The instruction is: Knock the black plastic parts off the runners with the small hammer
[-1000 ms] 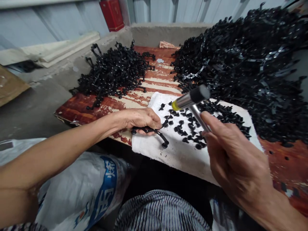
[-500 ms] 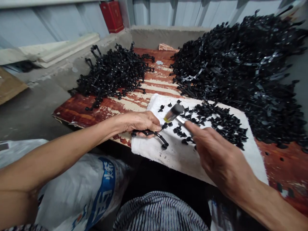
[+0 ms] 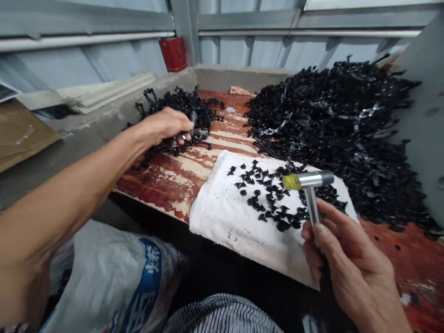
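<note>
The left hand (image 3: 169, 125) has swung from the white cloth's (image 3: 211, 210) front-left corner to the black linkage pile (image 3: 183, 99) near the worktop's (image 3: 156, 187) left edge, and the right hand (image 3: 354, 259) has drawn the soft-faced hammer (image 3: 310, 179) back toward the cloth's right edge.

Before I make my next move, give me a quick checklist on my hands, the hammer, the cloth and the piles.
1. Hammer gripped in the right hand: ok, yellow end pointing left.
2. Left hand away from the hammer: ok, it is at the smaller black pile.
3. Left hand holding a part: cannot tell, blurred.
4. White cloth free of loose black pieces: not ok, many lie scattered on it.
5. Smaller pile apart from the larger pile: ok, worn red board shows between.
</note>
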Demonstrator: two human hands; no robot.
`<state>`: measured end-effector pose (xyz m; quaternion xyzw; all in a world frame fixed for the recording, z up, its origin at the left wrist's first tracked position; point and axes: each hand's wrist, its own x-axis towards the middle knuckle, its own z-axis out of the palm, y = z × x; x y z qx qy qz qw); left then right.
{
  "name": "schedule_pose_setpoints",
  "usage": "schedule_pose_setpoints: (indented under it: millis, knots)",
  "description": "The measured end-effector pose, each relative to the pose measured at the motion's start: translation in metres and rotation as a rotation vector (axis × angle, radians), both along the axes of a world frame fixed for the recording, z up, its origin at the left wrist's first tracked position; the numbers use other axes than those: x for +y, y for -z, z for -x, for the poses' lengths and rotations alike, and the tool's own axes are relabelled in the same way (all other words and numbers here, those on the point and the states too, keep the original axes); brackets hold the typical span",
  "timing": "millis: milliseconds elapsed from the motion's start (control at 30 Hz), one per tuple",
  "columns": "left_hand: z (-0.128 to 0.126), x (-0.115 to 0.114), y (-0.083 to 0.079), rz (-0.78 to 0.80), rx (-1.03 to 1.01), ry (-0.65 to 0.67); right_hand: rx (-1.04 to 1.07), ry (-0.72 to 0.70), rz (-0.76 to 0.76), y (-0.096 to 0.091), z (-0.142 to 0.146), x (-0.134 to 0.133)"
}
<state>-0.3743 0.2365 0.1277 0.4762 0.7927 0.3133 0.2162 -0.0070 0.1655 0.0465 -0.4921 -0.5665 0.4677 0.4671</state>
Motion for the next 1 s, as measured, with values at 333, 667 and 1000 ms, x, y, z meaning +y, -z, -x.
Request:
schedule_pose_setpoints:
  millis: [333,667,1000]
  knots:
    - [-0.064,-0.013,0.036,-0.151,0.576,0.567,0.284,0.061,0.141,0.022,-0.011,-0.009]
    - [-0.114,-0.037,0.077,-0.076,0.526,0.662,0.324,0.095,0.168,0.026,-0.014,-0.011]
    - [-0.114,-0.012,0.063,-0.132,0.69,0.515,0.474,0.265,0.268,0.007,0.005,-0.017]
